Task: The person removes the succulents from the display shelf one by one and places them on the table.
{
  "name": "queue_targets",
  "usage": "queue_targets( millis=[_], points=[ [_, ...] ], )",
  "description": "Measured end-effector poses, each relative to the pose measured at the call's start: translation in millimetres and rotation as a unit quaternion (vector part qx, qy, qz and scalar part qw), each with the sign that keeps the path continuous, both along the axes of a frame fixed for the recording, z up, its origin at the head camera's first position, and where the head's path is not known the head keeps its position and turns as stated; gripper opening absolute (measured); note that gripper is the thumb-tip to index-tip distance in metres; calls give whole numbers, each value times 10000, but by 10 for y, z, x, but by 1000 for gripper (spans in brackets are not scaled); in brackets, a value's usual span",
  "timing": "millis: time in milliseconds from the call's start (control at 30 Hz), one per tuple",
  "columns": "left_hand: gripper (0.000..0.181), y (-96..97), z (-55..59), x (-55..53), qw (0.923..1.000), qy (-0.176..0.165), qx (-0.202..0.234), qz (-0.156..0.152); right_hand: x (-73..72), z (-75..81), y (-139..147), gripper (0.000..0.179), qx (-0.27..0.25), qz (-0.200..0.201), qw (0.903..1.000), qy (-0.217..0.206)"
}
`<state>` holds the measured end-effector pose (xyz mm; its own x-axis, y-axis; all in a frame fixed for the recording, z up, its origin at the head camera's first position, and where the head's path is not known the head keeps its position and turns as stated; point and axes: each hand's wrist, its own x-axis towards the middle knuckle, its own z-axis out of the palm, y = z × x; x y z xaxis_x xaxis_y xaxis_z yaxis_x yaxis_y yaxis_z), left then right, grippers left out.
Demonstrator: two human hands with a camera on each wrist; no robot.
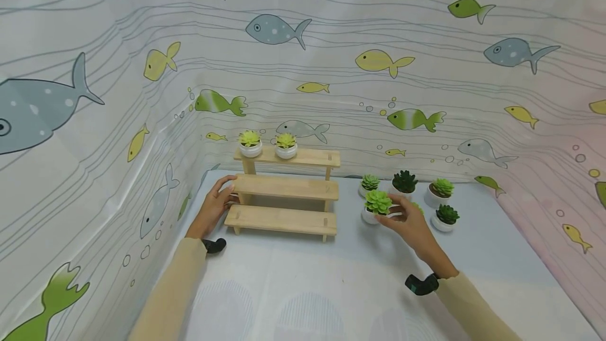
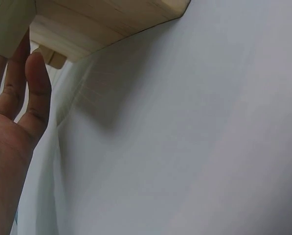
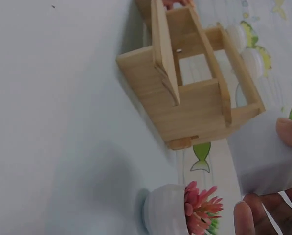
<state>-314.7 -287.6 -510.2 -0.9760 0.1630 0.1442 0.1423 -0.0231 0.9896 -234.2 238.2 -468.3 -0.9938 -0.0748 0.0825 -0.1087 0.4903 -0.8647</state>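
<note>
Probably light and rigid, the potted succulent (image 1: 377, 202) is right of the wooden stand (image 1: 286, 187), its white pot (image 1: 369, 218), likely the best hold, pinched by the right hand (image 1: 413, 225); left hand (image 1: 213, 209) touches the stand, grip unclear

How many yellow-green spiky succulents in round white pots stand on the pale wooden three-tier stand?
2. Both are on the top tier of the wooden stand: the left succulent near its left end, the right succulent near its middle. None seems hidden there.

Right hand (image 1: 413, 225) grips potted succulent (image 1: 377, 202) (bright green).
</note>
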Motion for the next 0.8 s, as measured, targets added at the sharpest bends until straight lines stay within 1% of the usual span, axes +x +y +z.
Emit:
queue_targets(
  millis=[433, 567, 800],
  points=[
    [49, 3, -9, -19, 10000, -28, 5, 59, 140, -235, 79, 82, -112, 45, 9995, -281],
    [49, 6, -22, -21, 10000, -47, 53, 28, 173, -326, 118, 80, -127, 44, 9991, -411],
    [48, 7, 1, -8, 9999, -9, 134, 17, 244, -454, 154, 81, -98, 20, 9983, -574]
  ],
)
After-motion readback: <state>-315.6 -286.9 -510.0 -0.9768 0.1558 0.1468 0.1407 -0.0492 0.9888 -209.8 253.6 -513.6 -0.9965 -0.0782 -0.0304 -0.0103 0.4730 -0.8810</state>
